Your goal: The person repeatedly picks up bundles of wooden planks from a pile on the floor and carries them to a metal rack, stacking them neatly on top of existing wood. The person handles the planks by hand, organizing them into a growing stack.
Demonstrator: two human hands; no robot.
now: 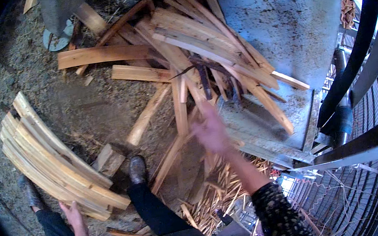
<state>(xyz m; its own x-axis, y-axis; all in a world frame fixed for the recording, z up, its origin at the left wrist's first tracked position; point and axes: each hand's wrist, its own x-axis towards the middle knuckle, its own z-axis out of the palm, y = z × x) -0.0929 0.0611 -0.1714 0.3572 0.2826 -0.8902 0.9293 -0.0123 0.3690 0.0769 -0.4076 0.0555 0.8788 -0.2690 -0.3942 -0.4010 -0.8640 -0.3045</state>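
Observation:
My left hand point(72, 214) is at the near end of a stack of pale wooden planks point(55, 161) on the left. Its fingers are stretched out and apart, and the fingertips touch or nearly touch the stack's edge. The planks lie lengthwise side by side, some on top of others. In the middle, my right hand point(211, 129) reaches over the near side of a loose heap of wooden boards point(196, 35). Motion smears its fingers, so whether they grip a board is unclear. A piece of dark bark point(204, 79) lies on the heap just beyond it.
A short wooden block point(109, 160) sits between my boots, beside the stack. Thin wood scraps point(219, 196) cover the ground below my right arm. To the right are a grey metal sheet point(276, 14) and dark curved machine parts point(359, 60). A round metal plate point(58, 36) lies far left.

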